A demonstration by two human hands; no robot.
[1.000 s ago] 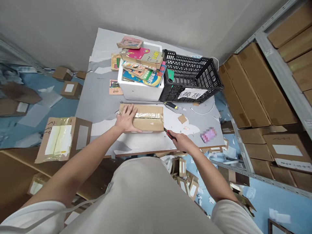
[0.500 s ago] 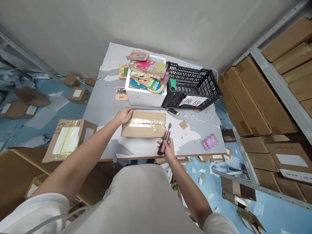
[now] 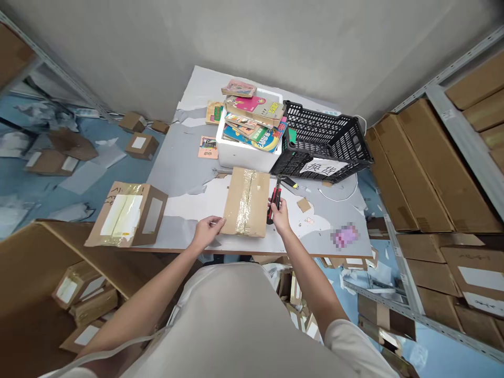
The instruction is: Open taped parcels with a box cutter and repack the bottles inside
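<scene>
A taped cardboard box [image 3: 236, 202] lies on the table with its shiny strip of clear tape running away from me. At its near left corner my left hand [image 3: 207, 231] grips the edge between thumb and fingers. My right hand [image 3: 280, 214] is closed round a red and black utility knife [image 3: 275, 203], held upright along the box's right side. The knife's blade end points away from me, toward the black crate. Behind the box, a yellow and black cutter [image 3: 290, 182] lies on the table.
A white foam box [image 3: 244, 160] heaped with books [image 3: 255, 110] stands at the back beside a black plastic crate [image 3: 326, 142]. Another taped carton [image 3: 122, 215] sits at the table's left edge. Below it, a large open carton [image 3: 27, 262] holds several parcels. Shelves with boxes [image 3: 444, 173] flank the right.
The box has turned about a quarter, so its tape now runs away from me. My left hand has moved from the far left corner to the near one. The knife has risen slightly.
</scene>
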